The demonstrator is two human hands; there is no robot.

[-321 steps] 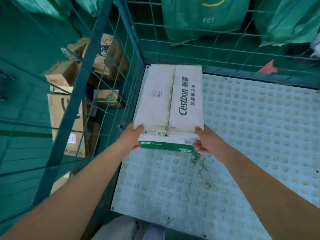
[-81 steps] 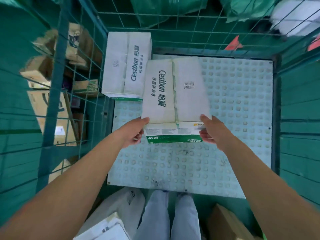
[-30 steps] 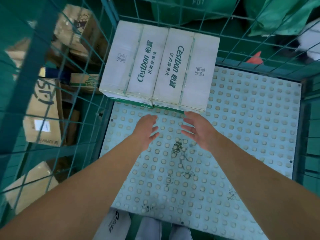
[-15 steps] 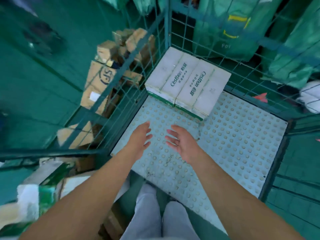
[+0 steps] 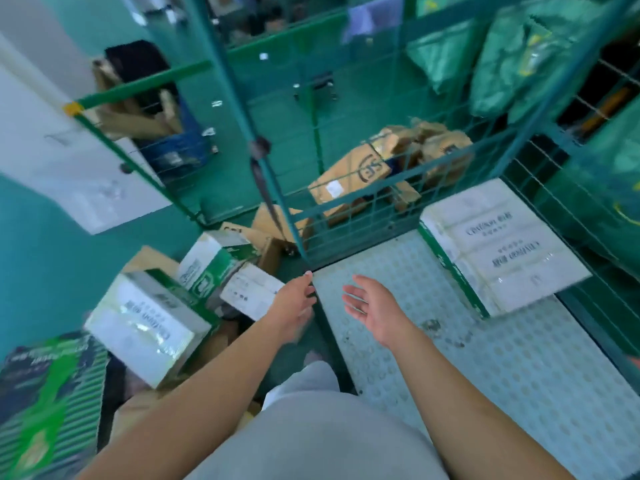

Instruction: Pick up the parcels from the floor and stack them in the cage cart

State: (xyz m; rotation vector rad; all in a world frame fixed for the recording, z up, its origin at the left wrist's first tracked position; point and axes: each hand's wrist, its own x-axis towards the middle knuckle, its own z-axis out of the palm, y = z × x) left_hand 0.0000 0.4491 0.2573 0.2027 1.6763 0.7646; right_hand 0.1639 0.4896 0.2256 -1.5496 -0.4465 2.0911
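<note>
Nearest, pale grey trouser legs [image 5: 311,434] fill the bottom middle, with both bare forearms reaching forward over them. The left hand [image 5: 292,308] hangs over the near-left corner of the green wire cage cart [image 5: 346,216], fingers loosely extended and holding nothing. The right hand [image 5: 375,311] hovers palm up over the cart's pale studded plastic floor [image 5: 519,375], fingers spread and relaxed, also empty.

On the green floor to the left lies a heap of parcels: a dark green striped carton [image 5: 45,407] at the near left edge, a white and green carton with shiny tape [image 5: 149,327] beside it, and a smaller white and green box [image 5: 211,265] just beyond.

Farther in, two white cartons with green lettering [image 5: 498,247] lie side by side, touching, in the cart's far corner. Beyond the mesh, brown cardboard boxes [image 5: 349,178] are piled on the floor.
</note>
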